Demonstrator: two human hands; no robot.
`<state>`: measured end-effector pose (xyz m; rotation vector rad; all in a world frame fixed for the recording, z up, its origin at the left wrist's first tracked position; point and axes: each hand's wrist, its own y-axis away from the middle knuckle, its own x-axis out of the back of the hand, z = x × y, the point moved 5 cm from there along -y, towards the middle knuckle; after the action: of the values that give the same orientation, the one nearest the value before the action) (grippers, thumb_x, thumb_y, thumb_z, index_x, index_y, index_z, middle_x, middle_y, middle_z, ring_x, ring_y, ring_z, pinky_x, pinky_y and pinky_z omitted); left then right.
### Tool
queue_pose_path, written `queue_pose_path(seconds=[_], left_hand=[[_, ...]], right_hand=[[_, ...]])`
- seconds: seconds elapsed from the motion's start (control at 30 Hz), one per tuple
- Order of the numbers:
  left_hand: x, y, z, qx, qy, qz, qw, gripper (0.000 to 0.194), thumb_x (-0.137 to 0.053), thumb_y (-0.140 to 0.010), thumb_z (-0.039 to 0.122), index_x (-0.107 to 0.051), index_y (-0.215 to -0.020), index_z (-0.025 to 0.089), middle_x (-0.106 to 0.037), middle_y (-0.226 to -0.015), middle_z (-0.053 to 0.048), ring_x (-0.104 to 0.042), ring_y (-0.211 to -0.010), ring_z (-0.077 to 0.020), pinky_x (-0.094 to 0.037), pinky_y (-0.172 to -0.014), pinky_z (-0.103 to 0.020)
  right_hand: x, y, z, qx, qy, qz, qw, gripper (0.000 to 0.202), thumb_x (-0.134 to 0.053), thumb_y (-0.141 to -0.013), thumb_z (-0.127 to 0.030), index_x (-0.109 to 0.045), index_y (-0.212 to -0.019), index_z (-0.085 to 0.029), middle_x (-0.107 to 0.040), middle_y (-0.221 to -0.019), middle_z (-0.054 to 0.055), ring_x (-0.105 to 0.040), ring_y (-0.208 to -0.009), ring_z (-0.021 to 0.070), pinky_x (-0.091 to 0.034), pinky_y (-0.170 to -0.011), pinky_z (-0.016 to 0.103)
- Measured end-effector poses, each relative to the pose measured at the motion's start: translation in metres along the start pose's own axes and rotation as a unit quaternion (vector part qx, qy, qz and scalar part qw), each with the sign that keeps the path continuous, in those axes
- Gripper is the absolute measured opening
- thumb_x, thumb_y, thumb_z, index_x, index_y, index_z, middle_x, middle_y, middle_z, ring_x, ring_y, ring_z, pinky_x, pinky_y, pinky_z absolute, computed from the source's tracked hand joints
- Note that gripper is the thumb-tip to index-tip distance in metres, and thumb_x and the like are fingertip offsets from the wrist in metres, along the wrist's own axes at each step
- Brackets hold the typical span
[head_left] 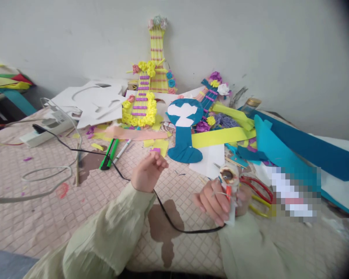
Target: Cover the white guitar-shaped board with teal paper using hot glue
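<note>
My right hand (213, 201) is wrapped round a glue gun (229, 190) with a whitish body, a red part and a burnt-looking round end; its black cord (189, 231) runs left across the table. My left hand (149, 171) is raised over the table with its fingers curled and pressed together; anything between the fingertips is too small to make out. Beyond the hands lies a blue paper-covered shape (184, 143) with white patches on its round top. Touching it on the right is a yellow paper strip (223, 136).
Decorated paper instruments (139, 97) lean near the wall. A green cutter (109, 154) and a pen (122, 151) lie left. A power strip (46, 131) sits far left. Red-handled pliers (258, 189) and blue paper (314, 143) are on the right.
</note>
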<state>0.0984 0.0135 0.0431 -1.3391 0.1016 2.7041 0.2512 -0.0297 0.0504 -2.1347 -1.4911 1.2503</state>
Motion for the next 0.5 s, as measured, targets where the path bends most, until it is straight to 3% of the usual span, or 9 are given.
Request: queue_pose_path(seconds=[0.1,0.17,0.23,0.33,0.4,0.5], left_hand=[[0.004,-0.005,0.015,-0.047,0.026,0.027,0.998,0.033,-0.045,-0.084,0.023,-0.039,-0.053,0.016,-0.033,-0.047,0.005,-0.039,-0.045,-0.0070,-0.038,-0.050,-0.021],[0.002,-0.004,0.015,-0.069,-0.016,0.007,0.997,0.041,-0.043,-0.086,0.029,-0.033,-0.049,0.016,-0.030,-0.045,0.005,-0.036,-0.044,-0.0072,-0.036,-0.049,-0.021],[-0.003,0.000,0.008,-0.082,-0.109,-0.030,0.990,0.045,-0.047,-0.085,0.034,-0.034,-0.046,0.016,-0.034,-0.045,0.004,-0.037,-0.046,-0.0079,-0.036,-0.050,-0.022],[-0.014,0.012,-0.013,-0.077,-0.262,-0.097,0.957,0.033,-0.056,-0.080,0.034,-0.053,-0.053,0.015,-0.051,-0.055,0.000,-0.047,-0.057,-0.0101,-0.039,-0.057,-0.024],[-0.024,0.024,-0.029,-0.040,-0.308,-0.150,0.939,0.017,-0.061,-0.076,0.030,-0.064,-0.072,0.014,-0.060,-0.071,-0.003,-0.053,-0.067,-0.0121,-0.043,-0.063,-0.026],[-0.039,0.041,-0.042,-0.012,-0.326,-0.230,0.917,0.027,-0.064,-0.073,0.028,-0.067,-0.098,0.017,-0.061,-0.095,-0.009,-0.056,-0.086,-0.0176,-0.046,-0.073,-0.030]], right_hand=[[-0.001,0.001,0.002,0.009,-0.039,-0.095,0.995,0.034,-0.042,-0.079,-0.044,-0.050,-0.060,-0.017,-0.057,-0.048,-0.002,-0.058,-0.045,0.0104,-0.039,-0.065,0.028],[-0.003,-0.003,0.002,0.025,-0.067,-0.138,0.988,0.037,-0.041,-0.081,-0.044,-0.050,-0.058,-0.017,-0.057,-0.047,-0.004,-0.059,-0.045,0.0091,-0.039,-0.065,0.027],[-0.007,-0.010,0.002,0.024,-0.084,-0.190,0.978,0.037,-0.043,-0.083,-0.042,-0.053,-0.058,-0.017,-0.059,-0.048,-0.005,-0.060,-0.046,0.0081,-0.040,-0.065,0.026],[-0.016,-0.019,0.003,0.000,-0.088,-0.285,0.954,0.034,-0.042,-0.086,-0.032,-0.057,-0.061,-0.017,-0.064,-0.053,-0.003,-0.064,-0.053,0.0088,-0.043,-0.065,0.026],[-0.021,-0.021,0.004,-0.007,-0.084,-0.302,0.949,0.035,-0.039,-0.087,-0.031,-0.058,-0.061,-0.017,-0.065,-0.054,-0.002,-0.065,-0.053,0.0093,-0.045,-0.065,0.027],[-0.032,-0.013,0.007,-0.025,-0.081,-0.260,0.962,0.038,-0.039,-0.085,-0.036,-0.058,-0.055,-0.020,-0.064,-0.051,-0.002,-0.062,-0.045,0.0106,-0.047,-0.057,0.029]])
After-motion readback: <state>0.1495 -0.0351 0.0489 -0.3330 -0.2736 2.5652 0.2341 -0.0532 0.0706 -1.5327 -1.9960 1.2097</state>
